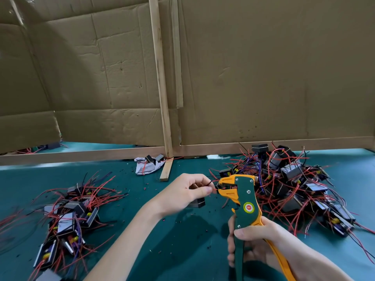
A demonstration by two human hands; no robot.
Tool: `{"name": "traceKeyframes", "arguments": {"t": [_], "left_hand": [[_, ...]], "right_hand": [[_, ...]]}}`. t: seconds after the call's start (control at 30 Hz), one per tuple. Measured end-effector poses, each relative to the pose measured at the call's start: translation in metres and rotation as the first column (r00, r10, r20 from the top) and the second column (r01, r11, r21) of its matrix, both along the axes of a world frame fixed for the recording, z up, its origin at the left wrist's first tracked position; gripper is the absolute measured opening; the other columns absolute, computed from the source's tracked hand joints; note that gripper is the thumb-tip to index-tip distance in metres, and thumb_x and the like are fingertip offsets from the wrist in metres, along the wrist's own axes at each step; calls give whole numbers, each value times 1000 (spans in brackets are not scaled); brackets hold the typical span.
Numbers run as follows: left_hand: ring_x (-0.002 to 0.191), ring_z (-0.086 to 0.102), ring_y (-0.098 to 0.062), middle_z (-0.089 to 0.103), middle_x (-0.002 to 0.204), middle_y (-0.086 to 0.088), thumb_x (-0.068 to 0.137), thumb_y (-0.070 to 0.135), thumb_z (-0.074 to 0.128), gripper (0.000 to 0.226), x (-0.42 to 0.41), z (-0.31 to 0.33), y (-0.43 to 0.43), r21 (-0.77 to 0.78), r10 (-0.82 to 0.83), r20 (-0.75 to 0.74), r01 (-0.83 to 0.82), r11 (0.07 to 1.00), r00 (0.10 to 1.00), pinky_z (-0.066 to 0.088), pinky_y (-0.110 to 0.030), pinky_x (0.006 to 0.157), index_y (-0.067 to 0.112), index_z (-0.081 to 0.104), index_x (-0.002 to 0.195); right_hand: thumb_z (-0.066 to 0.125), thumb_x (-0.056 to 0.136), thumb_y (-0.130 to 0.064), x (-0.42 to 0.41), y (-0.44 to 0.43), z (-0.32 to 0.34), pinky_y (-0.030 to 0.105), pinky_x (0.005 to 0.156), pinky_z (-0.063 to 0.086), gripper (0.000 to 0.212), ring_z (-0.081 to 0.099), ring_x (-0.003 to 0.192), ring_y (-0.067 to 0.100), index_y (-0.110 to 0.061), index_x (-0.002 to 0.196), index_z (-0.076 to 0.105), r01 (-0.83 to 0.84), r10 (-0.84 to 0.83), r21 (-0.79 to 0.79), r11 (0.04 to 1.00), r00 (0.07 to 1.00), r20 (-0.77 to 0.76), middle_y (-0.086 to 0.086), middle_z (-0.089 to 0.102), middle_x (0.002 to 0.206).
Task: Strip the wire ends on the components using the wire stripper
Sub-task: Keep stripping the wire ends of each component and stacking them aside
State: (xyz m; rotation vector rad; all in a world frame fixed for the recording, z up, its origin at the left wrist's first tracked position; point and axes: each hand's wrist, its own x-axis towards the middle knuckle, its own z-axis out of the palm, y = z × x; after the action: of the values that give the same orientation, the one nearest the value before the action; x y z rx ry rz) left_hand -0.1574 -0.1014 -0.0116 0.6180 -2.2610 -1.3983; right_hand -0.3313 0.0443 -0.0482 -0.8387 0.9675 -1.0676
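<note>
Now | left hand [189, 191] pinches wire [211, 182] at stripper [241, 201] | right hand [261, 243] grips stripper handles

Bare left grip [185, 192], bare right grip [272, 238]

Component piles [67, 218] [294, 183] flank open mat [162, 240].

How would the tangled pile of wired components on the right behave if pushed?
The pile would probably drag along as one clump, since its red wires interlace. Those wires look thin and curved, so likely floppy. The blocky components would probably slide, not roll.
</note>
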Motion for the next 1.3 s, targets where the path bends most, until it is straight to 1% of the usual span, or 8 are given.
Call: {"name": "traceKeyframes", "arguments": {"t": [0.33,0.43,0.57,0.73,0.9,1.03,1.17,1.3], "left_hand": [[51,29,-11,37,59,7,97,20,57,22,0,3,1,-20,-18,45,19,1000,999,27,-21,50,31,71,84],[51,30,-9,39,58,8,96,23,58,22,0,3,1,-60,-3,67,7,998,998,28,-18,49,34,72,83],[52,30,-9,42,62,6,96,23,58,22,1,4,2,-79,-1,78,7,997,997,27,-18,49,34,72,82],[51,30,-7,45,59,14,96,21,58,23,1,4,1,-76,-8,93,15,997,996,27,-17,48,34,71,82],[56,28,-16,45,65,2,94,21,60,23,4,7,-3,-98,-9,100,19,995,995,25,-25,50,34,73,81],[55,25,-18,44,68,-6,94,24,60,19,11,12,-8,-100,1,77,7,995,997,22,-25,50,32,74,84],[66,31,-24,50,75,-10,92,26,62,15,20,16,-16,-97,59,34,-56,994,998,23,-31,57,31,74,84],[64,36,-20,53,69,-1,91,29,64,12,28,17,-26,-93,113,23,-110,990,993,28,-26,56,29,74,85]], "right_hand": [[80,60,-12,-1,0,-2,51,73,56,34,64,72,41,4,83,60,-16,16,-1,1000,998,-63,29,61,79],[80,61,-12,0,0,-2,50,72,56,33,64,73,41,3,83,61,-18,17,-7,1000,997,-70,29,61,79],[80,62,-12,-1,1,-2,50,74,56,29,65,74,40,2,81,63,-26,25,-14,1000,997,-79,29,61,79],[79,64,-13,-1,1,-3,48,73,56,26,65,72,39,1,80,64,-32,30,-17,999,995,-100,28,62,78],[75,74,-13,-4,0,-3,49,76,55,18,64,73,38,-3,80,63,-85,76,-53,995,986,-147,25,62,77],[73,78,-15,-4,-10,2,49,78,54,13,65,74,36,-7,81,64,-128,110,-87,988,977,-184,23,63,79],[70,80,-16,0,-28,15,47,81,54,9,65,76,35,-10,81,64,-180,160,-81,980,966,-205,18,64,81],[66,83,-15,2,-40,24,46,81,55,6,65,78,34,-10,84,62,-207,190,-54,977,955,-230,16,65,83]]}}
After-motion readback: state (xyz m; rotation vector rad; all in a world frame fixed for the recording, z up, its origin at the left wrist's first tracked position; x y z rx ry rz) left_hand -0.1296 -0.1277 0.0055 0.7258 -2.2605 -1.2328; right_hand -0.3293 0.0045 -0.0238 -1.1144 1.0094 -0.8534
